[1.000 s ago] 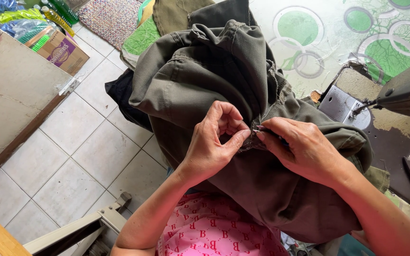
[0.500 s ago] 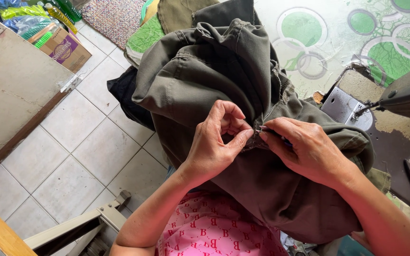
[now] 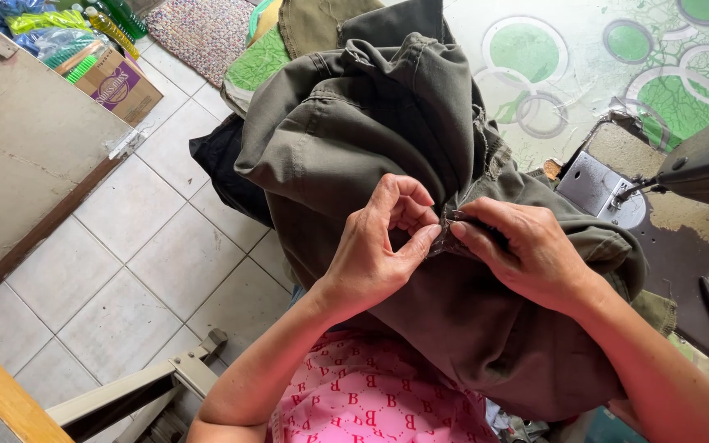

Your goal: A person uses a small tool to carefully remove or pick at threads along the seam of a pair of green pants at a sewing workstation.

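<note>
Olive garment point(image 3: 354, 139) lies pinched between both hands point(image 3: 445, 238).

An olive-green garment point(image 3: 387, 139), heavy and crumpled, is lying bunched over the person's lap and hanging toward the tiled floor. Stitched seams are showing along its folds. A small grey piece point(image 3: 445, 230), perhaps a zipper, is sitting at its middle fold.

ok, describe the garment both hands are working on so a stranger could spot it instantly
Start at the pink patterned top at the bottom edge and follow both arms up. The left hand and right hand pinch a seam on the olive-green garment heaped across the lap. Unlike the black cloth beneath it, it is khaki-olive with stitched seams.
</note>
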